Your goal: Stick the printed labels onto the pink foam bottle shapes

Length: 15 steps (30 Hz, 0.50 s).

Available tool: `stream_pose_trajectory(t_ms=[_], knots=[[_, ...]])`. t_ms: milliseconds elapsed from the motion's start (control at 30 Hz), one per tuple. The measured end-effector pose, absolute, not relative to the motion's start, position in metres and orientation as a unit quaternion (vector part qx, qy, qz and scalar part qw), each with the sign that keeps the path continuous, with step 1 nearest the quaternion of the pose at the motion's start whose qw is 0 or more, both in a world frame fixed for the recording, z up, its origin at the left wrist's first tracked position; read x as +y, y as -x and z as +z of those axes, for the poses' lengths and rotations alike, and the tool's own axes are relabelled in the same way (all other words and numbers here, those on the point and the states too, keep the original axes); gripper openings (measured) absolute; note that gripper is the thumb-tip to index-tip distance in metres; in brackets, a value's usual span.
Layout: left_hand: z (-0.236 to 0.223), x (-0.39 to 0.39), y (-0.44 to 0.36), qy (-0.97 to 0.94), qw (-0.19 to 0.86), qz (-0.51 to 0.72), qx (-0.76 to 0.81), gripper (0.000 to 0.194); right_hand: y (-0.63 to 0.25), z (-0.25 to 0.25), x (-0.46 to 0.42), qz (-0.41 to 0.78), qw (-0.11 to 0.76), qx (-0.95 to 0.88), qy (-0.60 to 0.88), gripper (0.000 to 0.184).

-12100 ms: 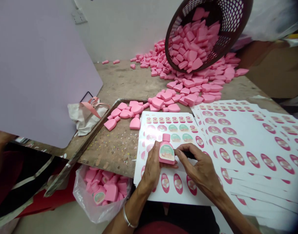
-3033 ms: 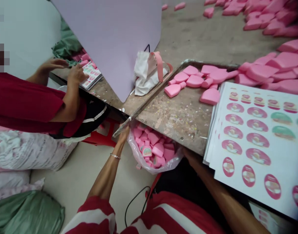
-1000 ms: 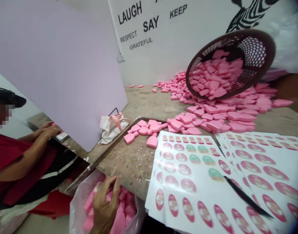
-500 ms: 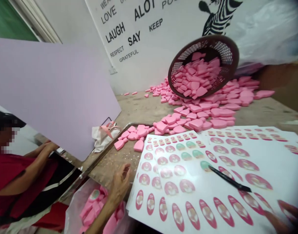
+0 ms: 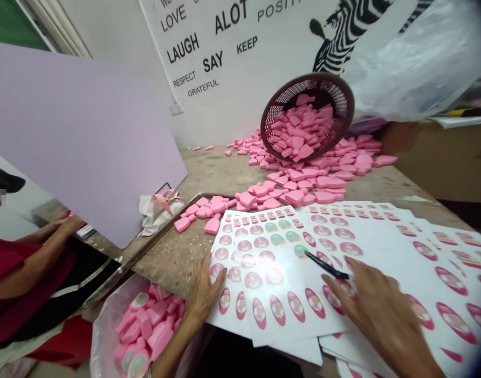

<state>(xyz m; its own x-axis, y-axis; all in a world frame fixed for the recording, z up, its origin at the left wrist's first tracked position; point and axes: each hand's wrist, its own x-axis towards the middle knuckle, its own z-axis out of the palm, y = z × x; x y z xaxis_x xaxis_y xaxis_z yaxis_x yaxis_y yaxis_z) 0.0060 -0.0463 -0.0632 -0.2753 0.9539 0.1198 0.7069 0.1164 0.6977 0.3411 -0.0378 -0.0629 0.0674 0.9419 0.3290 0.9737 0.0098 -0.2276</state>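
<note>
My left hand [image 5: 204,291] rests open on the near left edge of a stack of white label sheets [image 5: 299,331] printed with pink ovals and green labels. My right hand [image 5: 370,310], motion-blurred, hovers open over a second stack of sheets [image 5: 382,236]. Its fingertips are close to a thin black tool [image 5: 326,265] lying across the sheets, and the tool's tip sits by a green label [image 5: 301,251]. Pink bottle-shaped pieces [image 5: 203,207] lie in a metal tray [image 5: 165,257] just beyond my left hand.
Below left, a plastic bag [image 5: 102,336] holds pink bottles. A tipped dark basket [image 5: 343,100] spills pink pieces into a pile [image 5: 327,181]. A lilac board [image 5: 79,136] stands left, with a red-shirted co-worker's hands [image 5: 63,223] beyond it.
My left hand has moved from the bag to the sheet edge, and my right hand has come in from the lower right. The view has swung slightly; the black tool stays on the sheets.
</note>
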Motion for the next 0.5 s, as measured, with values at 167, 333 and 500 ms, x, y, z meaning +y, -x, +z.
stream_pose_trajectory(t_ms=[167, 333, 500], knots=[[-0.069, -0.048, -0.002, -0.578, 0.185, 0.343, 0.717, 0.062, -0.304, -0.061, -0.017, -0.007, 0.112, -0.694, 0.712, 0.043], [-0.07, -0.05, 0.006, -0.573, 0.216, 0.345, 0.711, 0.061, -0.268, -0.072, -0.032, 0.035, 0.142, -0.7, 0.699, 0.042], [-0.08, -0.05, 0.009, -0.588, 0.209, 0.356, 0.696, 0.057, -0.264, -0.06, -0.04, 0.183, 0.15, -0.655, 0.717, 0.033]])
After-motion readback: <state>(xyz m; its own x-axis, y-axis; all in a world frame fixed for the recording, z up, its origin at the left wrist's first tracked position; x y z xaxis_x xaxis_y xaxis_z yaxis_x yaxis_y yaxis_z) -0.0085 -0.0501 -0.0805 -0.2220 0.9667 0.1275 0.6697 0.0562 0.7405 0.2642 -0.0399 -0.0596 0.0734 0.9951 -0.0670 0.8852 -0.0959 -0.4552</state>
